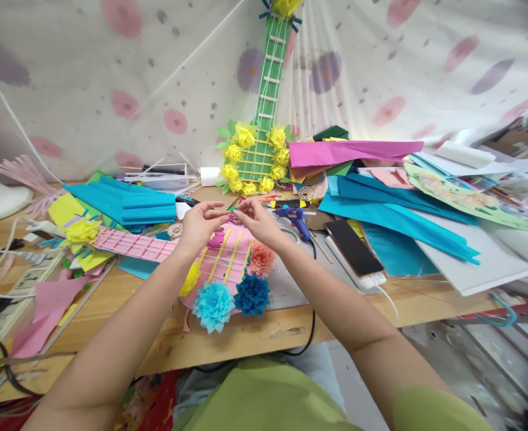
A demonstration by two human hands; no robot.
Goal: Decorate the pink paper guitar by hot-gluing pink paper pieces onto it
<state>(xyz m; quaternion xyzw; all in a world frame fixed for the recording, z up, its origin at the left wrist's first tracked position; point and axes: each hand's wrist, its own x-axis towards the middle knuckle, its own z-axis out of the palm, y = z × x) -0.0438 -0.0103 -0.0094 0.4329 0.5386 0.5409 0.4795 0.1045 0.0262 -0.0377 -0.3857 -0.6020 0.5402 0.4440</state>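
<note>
My left hand [205, 222] and my right hand [258, 220] meet fingertip to fingertip above the far side of a pink paper guitar [196, 299]. Both have their fingers pinched, and whatever may be between them is too small to make out. Paper flowers edge the guitar's body: a light blue one [214, 306], a dark blue one [252, 294], a coral one [261, 259] and a yellow one [190, 279]. Its pink neck [133, 246] reaches left to a yellow flower [82, 231] at the head. Part of the body is hidden behind my left hand.
A green paper guitar [268, 90] with yellow flowers leans against the patterned curtain [169, 54]. Right of my hands lie a blue glue gun [296, 220], a phone [354, 246] and blue paper sheets [394, 203]. A power strip [17, 308] with cables occupies the left side.
</note>
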